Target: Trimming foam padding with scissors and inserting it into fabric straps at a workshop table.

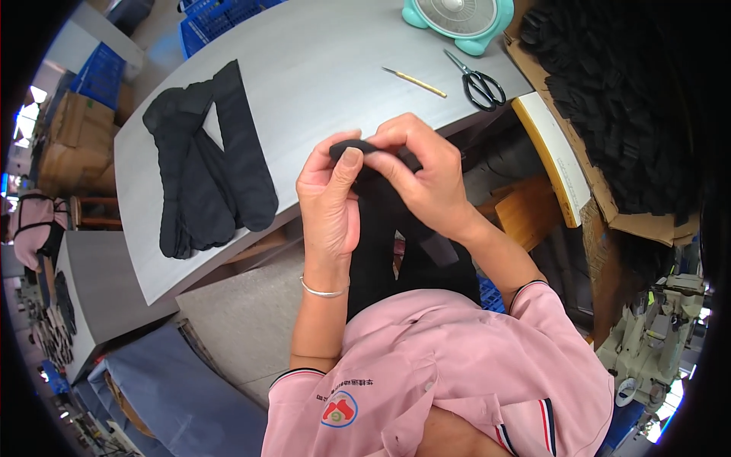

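Both hands come together just past the table's near edge, pinching a black fabric piece [384, 199] that looks like a sock. My left hand [327, 202] grips its upper edge between thumb and fingers. Opposite it, my right hand [426, 175] pinches the same edge, its fingertips close to the left thumb. The rest of the piece hangs down in front of my black trousers, where its lower outline is hard to tell. On the table to the left lie several black socks [251, 164], flat and partly overlapping.
On the grey table [320, 68] lie a thin yellow-handled tool [419, 81] and black-handled scissors [481, 87]. A turquoise fan [461, 19] stands at the far edge. To the right, a cardboard box [647, 227] holds many black fabric pieces. A blue crate [221, 23] sits beyond the table.
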{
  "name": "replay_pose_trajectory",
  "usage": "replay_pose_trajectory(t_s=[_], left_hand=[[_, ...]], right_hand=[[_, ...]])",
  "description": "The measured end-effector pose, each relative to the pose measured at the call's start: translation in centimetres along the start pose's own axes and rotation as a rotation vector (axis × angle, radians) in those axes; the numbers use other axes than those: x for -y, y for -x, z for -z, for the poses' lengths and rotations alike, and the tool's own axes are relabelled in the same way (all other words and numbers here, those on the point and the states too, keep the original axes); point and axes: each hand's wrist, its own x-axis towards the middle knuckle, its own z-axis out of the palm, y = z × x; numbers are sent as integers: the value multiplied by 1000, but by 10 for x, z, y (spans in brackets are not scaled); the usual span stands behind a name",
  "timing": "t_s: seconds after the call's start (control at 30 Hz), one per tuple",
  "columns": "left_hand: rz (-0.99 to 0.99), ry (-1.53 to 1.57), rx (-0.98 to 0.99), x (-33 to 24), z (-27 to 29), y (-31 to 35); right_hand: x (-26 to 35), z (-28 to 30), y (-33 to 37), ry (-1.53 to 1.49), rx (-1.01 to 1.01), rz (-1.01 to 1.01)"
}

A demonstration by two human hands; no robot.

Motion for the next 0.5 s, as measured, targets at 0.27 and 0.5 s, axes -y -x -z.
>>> replay_pose_trajectory(t_s=[0.27,0.5], left_hand=[[-56,-89,11,-4,13,-11],[-53,-160,-65,6,6,-22]], right_hand=[[-59,17,-37,-173,218,-242],[-251,32,-69,990,-131,108]])
